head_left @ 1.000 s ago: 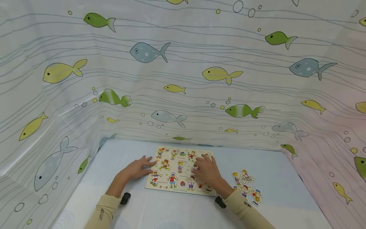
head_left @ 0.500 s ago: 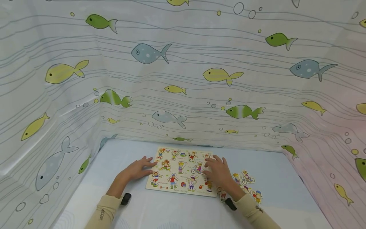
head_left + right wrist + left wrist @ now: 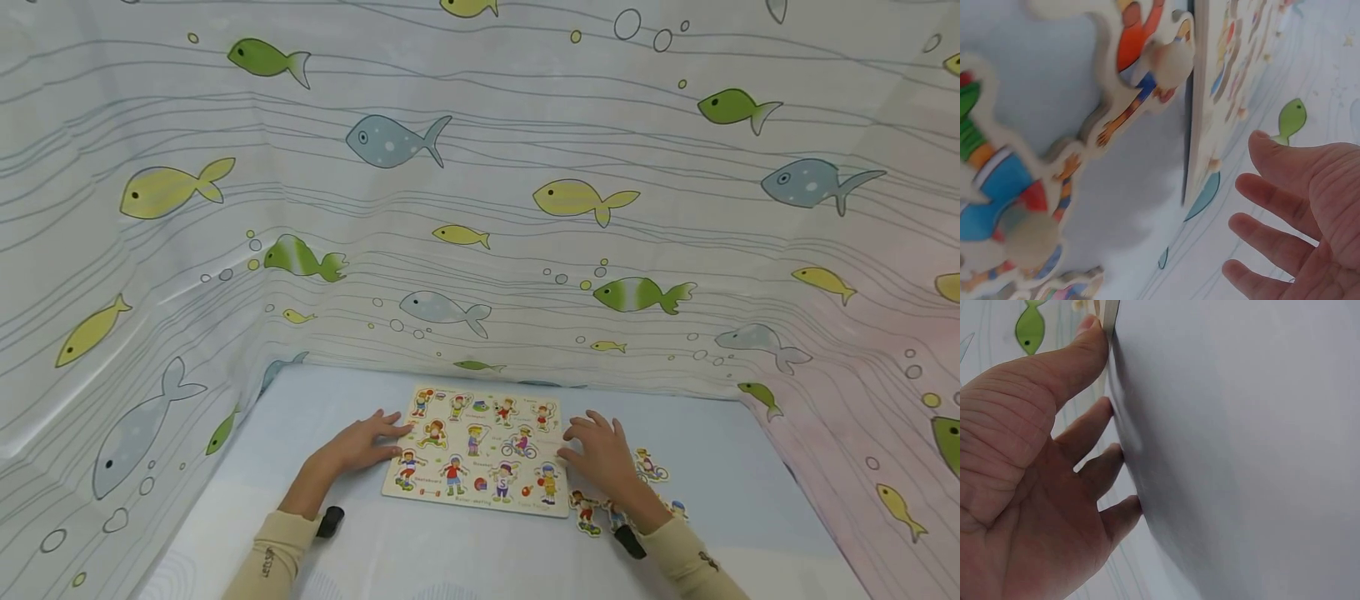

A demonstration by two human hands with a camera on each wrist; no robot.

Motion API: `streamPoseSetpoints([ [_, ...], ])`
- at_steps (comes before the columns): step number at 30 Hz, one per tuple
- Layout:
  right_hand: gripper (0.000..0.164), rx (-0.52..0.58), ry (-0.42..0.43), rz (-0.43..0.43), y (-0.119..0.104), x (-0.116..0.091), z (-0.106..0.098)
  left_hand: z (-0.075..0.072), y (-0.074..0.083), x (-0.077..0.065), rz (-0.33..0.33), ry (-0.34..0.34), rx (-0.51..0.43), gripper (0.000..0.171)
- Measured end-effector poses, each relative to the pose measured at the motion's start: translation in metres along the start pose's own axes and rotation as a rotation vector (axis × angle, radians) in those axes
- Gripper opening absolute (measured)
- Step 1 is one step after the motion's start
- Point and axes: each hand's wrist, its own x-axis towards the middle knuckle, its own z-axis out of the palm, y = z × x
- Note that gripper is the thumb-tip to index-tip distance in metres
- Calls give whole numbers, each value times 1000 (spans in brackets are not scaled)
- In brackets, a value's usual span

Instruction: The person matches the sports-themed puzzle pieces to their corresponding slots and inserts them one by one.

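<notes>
A pale wooden puzzle board point(image 3: 498, 450) with coloured sports figures lies on the table. My left hand point(image 3: 366, 442) rests at its left edge, fingers spread; in the left wrist view the thumb point(image 3: 1088, 347) touches the board's edge point(image 3: 1109, 319) and the fingertips meet the table. Just off the right edge, my right hand point(image 3: 600, 454) holds nothing, fingers loosely bent and apart. Beneath and beside that hand lie loose figure pieces, among them a skateboarder piece point(image 3: 585, 511) and a cyclist piece point(image 3: 651, 465). In the right wrist view, a piece in orange point(image 3: 1135, 47) shows a round knob.
A fish-patterned sheet point(image 3: 510, 250) rises behind the table and along both sides. Another loose figure piece point(image 3: 678, 507) peeks out past the right forearm, which partly covers the pile. Each wrist wears a black device point(image 3: 330, 521). The light blue table cover point(image 3: 720, 450) extends rightward.
My right hand has moved off the board to the right, uncovering the cyclist, tennis and lower-right figures on it and the loose skateboarder piece. The left hand has stayed in place.
</notes>
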Motion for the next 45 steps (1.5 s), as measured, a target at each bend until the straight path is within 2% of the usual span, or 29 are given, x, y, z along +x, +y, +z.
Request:
streamPoseSetpoints([
  [21,21,-73,-34,119,37,-18,-10,2,-5,0,6,17,-1,49],
  [27,18,-50,-69,154,45,-26,-12,3,-5,0,23,17,4,49],
  [36,21,-74,-63,136,56,-35,-14,1,-3,-1,19,11,0,50],
  [45,13,-74,-70,136,65,-42,-12,0,-1,-2,13,16,8,49],
])
